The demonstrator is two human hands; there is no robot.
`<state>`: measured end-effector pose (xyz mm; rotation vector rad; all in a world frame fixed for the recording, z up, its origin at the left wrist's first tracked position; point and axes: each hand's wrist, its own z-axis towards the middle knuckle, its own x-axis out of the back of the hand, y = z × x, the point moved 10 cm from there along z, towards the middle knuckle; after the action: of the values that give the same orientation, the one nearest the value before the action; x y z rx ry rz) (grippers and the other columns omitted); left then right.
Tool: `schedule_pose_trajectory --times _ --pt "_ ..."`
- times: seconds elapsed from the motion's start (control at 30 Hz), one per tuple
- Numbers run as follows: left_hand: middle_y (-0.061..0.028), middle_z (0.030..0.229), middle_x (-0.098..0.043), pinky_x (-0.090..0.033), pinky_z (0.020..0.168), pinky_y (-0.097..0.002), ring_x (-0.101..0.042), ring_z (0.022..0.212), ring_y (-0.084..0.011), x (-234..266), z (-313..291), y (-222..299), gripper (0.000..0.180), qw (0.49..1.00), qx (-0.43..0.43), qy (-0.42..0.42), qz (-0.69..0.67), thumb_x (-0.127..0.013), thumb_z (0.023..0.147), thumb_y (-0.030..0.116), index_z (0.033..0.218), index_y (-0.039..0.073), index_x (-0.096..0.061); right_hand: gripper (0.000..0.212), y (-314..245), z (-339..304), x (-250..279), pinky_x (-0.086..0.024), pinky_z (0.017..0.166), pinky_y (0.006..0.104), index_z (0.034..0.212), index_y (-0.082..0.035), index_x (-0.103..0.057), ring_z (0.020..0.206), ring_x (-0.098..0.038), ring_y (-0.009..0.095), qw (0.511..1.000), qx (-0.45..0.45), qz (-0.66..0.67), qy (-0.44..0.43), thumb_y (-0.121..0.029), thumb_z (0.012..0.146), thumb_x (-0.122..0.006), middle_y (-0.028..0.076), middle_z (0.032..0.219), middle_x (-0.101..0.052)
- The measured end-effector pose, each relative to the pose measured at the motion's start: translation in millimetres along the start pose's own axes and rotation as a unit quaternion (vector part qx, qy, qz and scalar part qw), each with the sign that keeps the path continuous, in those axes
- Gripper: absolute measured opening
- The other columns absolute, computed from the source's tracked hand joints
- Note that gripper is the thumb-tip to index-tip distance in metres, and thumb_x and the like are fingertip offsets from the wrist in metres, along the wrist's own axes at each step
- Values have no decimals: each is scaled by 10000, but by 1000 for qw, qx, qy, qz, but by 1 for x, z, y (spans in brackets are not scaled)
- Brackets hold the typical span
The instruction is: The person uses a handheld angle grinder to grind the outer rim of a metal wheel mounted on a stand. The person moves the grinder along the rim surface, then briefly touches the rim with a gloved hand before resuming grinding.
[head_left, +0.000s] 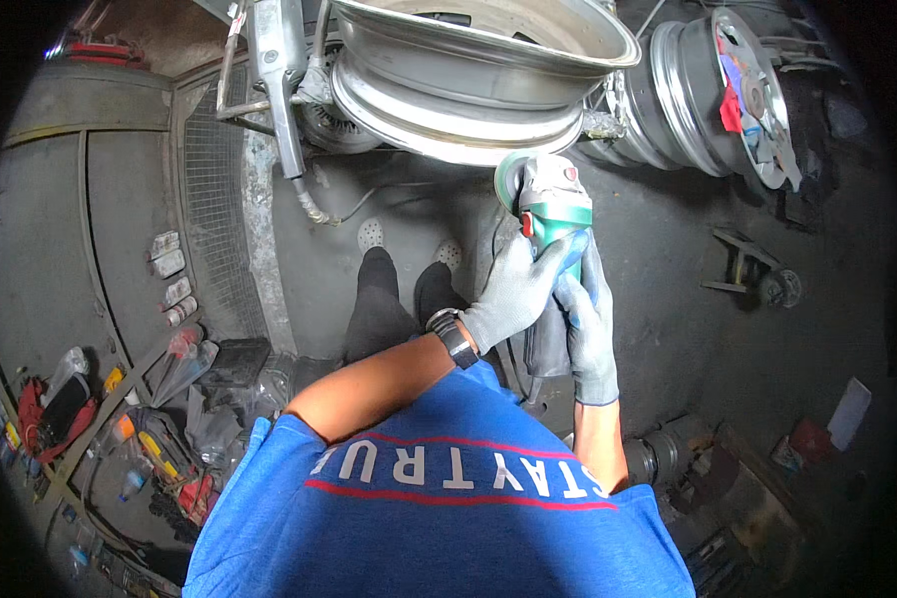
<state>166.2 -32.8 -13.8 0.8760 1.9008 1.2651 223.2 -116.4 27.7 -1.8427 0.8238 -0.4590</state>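
Both my hands, in pale grey gloves with blue on the fingers, are closed around a green and grey angle grinder. My left hand wraps its body from the left, just behind the red part. My right hand grips it from the right, further back along the dark rear end. The round disc sits at the grinder's far left side, right by the lower lip of a large silver wheel rim. Whether disc and rim touch, I cannot tell.
A metal machine arm with a cable stands left of the rim. More rims lean at the far right, one holding coloured rags. A small metal stand is on the floor at right. Bags and tools clutter the lower left.
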Motion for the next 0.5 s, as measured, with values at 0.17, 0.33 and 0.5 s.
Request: schedule_pose_trajectory --times 0.17,0.33,0.5 --pt "-126 1281 -646 -501 998 -356 -628 1156 -186 18 -14 -42 360 982 95 23 -163 -521 1089 241 1342 -7 -582 804 -13 -5 -35 -345 1164 360 1605 54 -221 1386 -454 255 999 -8 -52 -16 -152 944 -629 209 1541 -447" --pt "-112 1227 -670 -542 930 -327 -647 1120 -164 63 -40 -34 416 945 151 72 -281 -510 1075 289 1348 -18 -576 832 -6 -2 -76 -350 1159 358 1611 41 -197 1419 -441 284 987 24 -135 -81 -117 928 -646 268 1537 -447" --pt "-105 1223 -668 -536 935 -328 -657 1097 -166 45 -32 -25 422 950 109 59 -286 -516 1073 287 1370 -10 -556 825 -16 -4 -59 -351 1154 350 1612 40 -196 1403 -456 267 986 23 -152 -57 -112 928 -633 261 1522 -471"
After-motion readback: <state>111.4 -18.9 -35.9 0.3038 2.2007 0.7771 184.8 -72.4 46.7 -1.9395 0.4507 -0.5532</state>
